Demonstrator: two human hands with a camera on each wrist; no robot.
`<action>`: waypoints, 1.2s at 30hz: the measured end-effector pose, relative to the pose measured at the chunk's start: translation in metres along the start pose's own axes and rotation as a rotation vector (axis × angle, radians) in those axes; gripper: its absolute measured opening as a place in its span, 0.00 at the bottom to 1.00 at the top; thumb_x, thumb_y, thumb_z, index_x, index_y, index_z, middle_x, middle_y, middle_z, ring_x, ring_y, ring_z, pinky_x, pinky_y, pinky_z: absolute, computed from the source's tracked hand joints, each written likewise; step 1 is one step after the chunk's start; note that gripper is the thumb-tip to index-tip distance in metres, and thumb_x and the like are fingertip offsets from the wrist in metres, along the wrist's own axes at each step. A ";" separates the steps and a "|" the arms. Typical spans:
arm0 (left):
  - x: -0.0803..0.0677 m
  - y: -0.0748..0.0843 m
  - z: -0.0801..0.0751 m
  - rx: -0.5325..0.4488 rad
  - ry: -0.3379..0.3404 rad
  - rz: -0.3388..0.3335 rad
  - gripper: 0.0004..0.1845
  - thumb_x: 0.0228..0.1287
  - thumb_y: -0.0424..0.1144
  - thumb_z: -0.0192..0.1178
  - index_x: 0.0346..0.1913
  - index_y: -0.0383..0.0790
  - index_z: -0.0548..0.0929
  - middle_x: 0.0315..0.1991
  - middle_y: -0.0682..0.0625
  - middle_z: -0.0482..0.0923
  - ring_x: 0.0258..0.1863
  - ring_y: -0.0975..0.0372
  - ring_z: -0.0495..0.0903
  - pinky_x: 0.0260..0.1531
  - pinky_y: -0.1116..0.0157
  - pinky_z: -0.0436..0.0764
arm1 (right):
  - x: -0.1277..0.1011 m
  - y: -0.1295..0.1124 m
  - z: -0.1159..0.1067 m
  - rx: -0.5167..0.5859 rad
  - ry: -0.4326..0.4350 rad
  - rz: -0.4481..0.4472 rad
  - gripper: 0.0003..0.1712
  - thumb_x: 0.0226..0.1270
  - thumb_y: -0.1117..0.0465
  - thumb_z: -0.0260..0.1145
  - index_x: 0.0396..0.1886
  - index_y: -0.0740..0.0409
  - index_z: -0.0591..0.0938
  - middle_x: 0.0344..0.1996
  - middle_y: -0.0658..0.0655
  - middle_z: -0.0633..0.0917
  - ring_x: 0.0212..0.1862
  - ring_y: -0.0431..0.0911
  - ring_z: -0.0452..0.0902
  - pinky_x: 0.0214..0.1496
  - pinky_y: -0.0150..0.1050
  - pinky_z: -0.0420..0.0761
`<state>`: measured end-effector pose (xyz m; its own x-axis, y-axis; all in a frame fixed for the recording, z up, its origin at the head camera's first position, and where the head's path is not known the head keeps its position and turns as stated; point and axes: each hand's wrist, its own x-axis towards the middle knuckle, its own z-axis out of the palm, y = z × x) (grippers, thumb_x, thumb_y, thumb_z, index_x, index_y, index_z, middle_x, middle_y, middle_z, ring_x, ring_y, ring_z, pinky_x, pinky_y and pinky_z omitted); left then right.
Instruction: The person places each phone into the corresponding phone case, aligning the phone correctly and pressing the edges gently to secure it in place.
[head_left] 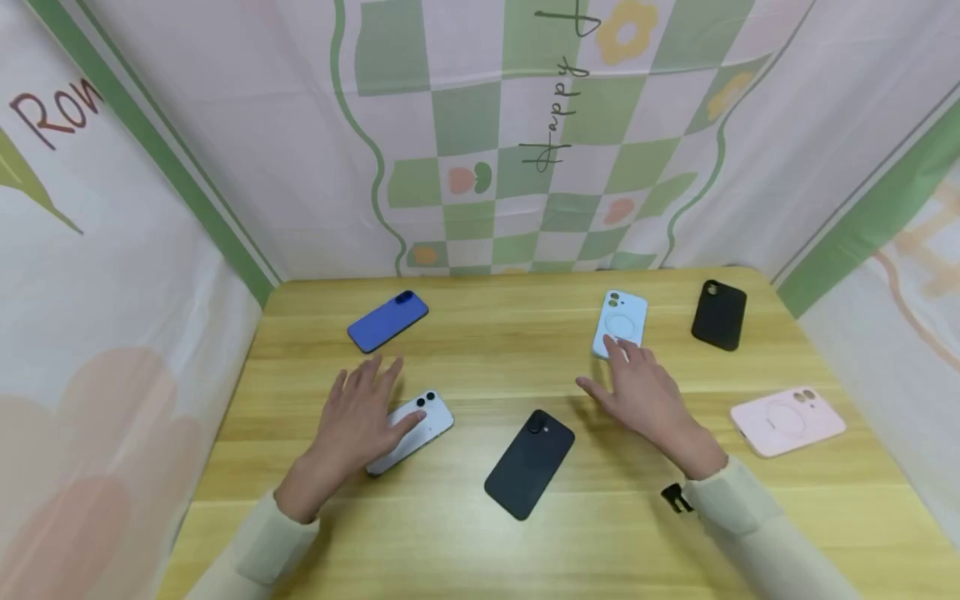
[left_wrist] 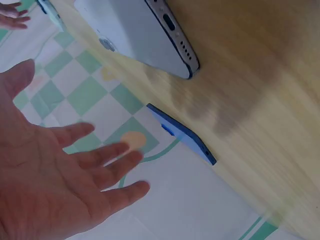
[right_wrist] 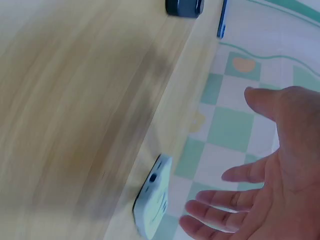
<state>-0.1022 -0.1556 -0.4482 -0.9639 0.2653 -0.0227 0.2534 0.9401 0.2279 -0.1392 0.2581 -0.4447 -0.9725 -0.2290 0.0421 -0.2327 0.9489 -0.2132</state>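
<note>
My left hand [head_left: 358,419] hovers with spread fingers above a white phone [head_left: 423,425], partly covering it in the head view. In the left wrist view a gap shows between that palm and the white phone [left_wrist: 135,35]. Beyond the fingertips lies a blue phone [head_left: 388,321]. My right hand [head_left: 647,392], its fingers loosely extended, is over the near end of a light blue phone case [head_left: 621,321]; the right wrist view shows the fingers apart from that case [right_wrist: 152,200]. Between the hands a black phone [head_left: 529,464] lies camera side up.
A black phone case [head_left: 719,315] lies at the table's far right, and a pink phone case [head_left: 788,422] nearer on the right. Printed cloth [head_left: 480,125] hangs behind the wooden table [head_left: 420,550] and along both sides. A small black clip [head_left: 677,498] shows by the right cuff.
</note>
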 end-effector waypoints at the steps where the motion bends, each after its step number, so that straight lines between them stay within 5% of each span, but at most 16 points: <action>1: -0.001 0.000 0.000 -0.006 -0.020 -0.004 0.47 0.72 0.68 0.60 0.82 0.41 0.64 0.79 0.32 0.63 0.77 0.38 0.64 0.77 0.34 0.60 | 0.001 0.002 -0.001 0.008 -0.002 0.016 0.51 0.78 0.36 0.62 0.77 0.76 0.64 0.68 0.84 0.71 0.66 0.79 0.70 0.60 0.74 0.78; 9: -0.005 0.002 0.006 -0.031 -0.102 -0.038 0.45 0.71 0.65 0.63 0.78 0.37 0.70 0.74 0.33 0.71 0.71 0.37 0.72 0.68 0.37 0.75 | 0.013 0.027 -0.002 0.071 0.020 0.106 0.54 0.77 0.38 0.65 0.71 0.86 0.64 0.55 0.89 0.75 0.53 0.80 0.77 0.52 0.72 0.81; 16: -0.008 0.003 0.013 -0.009 -0.135 -0.055 0.51 0.67 0.67 0.67 0.78 0.31 0.67 0.71 0.30 0.71 0.68 0.38 0.73 0.60 0.39 0.82 | 0.028 0.048 -0.004 0.059 -0.035 0.172 0.52 0.76 0.35 0.64 0.57 0.90 0.69 0.43 0.85 0.77 0.36 0.65 0.76 0.34 0.58 0.80; 23: -0.010 0.003 0.021 -0.013 -0.179 -0.096 0.54 0.63 0.68 0.69 0.77 0.28 0.67 0.71 0.29 0.69 0.67 0.38 0.73 0.55 0.39 0.84 | 0.044 0.061 -0.009 0.067 -0.184 0.205 0.56 0.80 0.32 0.54 0.53 0.93 0.69 0.48 0.89 0.75 0.49 0.76 0.76 0.49 0.67 0.80; 30: -0.008 0.006 0.024 0.003 -0.204 -0.106 0.53 0.62 0.67 0.71 0.74 0.27 0.70 0.68 0.30 0.70 0.64 0.40 0.73 0.50 0.42 0.86 | 0.060 0.065 -0.005 0.119 -0.250 0.282 0.56 0.78 0.29 0.53 0.53 0.89 0.73 0.52 0.87 0.75 0.54 0.74 0.73 0.53 0.66 0.78; 36: -0.005 0.010 0.025 0.023 -0.218 -0.112 0.49 0.62 0.64 0.74 0.69 0.25 0.74 0.63 0.32 0.71 0.57 0.44 0.73 0.46 0.48 0.86 | 0.072 0.067 0.000 0.125 -0.246 0.297 0.47 0.79 0.29 0.53 0.33 0.75 0.80 0.41 0.77 0.80 0.51 0.69 0.71 0.45 0.56 0.77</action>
<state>-0.0926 -0.1424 -0.4705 -0.9463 0.1969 -0.2566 0.1502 0.9701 0.1904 -0.2248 0.3052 -0.4558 -0.9627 -0.0083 -0.2704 0.0757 0.9514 -0.2985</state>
